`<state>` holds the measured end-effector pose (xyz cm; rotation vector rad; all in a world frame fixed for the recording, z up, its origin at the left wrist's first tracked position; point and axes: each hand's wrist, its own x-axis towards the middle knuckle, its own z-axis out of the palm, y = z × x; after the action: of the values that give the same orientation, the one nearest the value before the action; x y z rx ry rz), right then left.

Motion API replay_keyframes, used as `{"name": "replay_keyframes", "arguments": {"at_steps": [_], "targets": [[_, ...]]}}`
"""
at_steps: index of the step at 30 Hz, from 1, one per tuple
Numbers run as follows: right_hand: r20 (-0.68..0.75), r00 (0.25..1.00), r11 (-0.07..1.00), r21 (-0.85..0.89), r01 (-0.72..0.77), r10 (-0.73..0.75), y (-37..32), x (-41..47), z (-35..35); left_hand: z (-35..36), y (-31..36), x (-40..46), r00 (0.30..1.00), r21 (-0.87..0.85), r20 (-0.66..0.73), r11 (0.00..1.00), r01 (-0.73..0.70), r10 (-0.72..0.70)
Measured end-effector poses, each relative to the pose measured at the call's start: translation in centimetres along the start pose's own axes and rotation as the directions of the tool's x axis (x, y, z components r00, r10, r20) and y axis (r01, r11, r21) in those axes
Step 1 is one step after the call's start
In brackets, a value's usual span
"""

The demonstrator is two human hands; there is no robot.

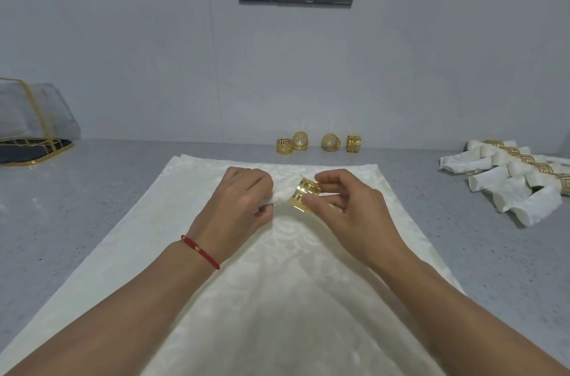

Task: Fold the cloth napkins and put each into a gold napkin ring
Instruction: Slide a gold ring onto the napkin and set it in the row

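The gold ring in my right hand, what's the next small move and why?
Probably slide the gold ring further left along the rolled napkin. The right hand pinches it at the roll's end, while the left hand grips the roll.

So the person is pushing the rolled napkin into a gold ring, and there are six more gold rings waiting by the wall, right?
Almost. The head view shows four spare gold rings by the wall, not six. The rest is right: the left hand grips the rolled napkin and the right hand holds the gold ring at its end.
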<state>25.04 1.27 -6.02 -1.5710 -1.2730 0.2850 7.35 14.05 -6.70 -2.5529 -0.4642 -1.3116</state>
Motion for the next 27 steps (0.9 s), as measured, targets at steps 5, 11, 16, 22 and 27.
{"name": "replay_keyframes", "arguments": {"at_steps": [5, 11, 16, 22, 27], "targets": [[-0.019, 0.995, 0.995, -0.010, -0.096, 0.096, -0.4, 0.2, -0.2, -0.3, 0.2, 0.0, 1.000, -0.006, -0.002, 1.000, 0.005, -0.005], [0.080, 0.979, 0.982, -0.038, -0.184, 0.186, -0.4, 0.4, -0.7, -0.6, 0.3, 0.1, 0.999, -0.006, -0.051, 1.000, 0.017, -0.018], [0.226, 0.943, 0.899, 0.311, -0.307, 0.244, -1.7, 0.6, -1.9, -0.7, 0.3, 0.4, 0.994, -0.020, -0.101, 0.999, 0.035, -0.036], [0.206, 0.953, 0.907, 0.314, -0.281, 0.224, -0.9, 0.7, -2.1, -0.9, 0.9, 0.6, 0.990, -0.015, -0.136, 0.999, -0.051, 0.049], [0.194, 0.929, 0.878, 0.311, -0.364, 0.317, -0.2, 0.5, -1.9, -0.6, 1.1, 0.7, 0.989, -0.069, -0.055, 0.987, -0.144, 0.140]]}}
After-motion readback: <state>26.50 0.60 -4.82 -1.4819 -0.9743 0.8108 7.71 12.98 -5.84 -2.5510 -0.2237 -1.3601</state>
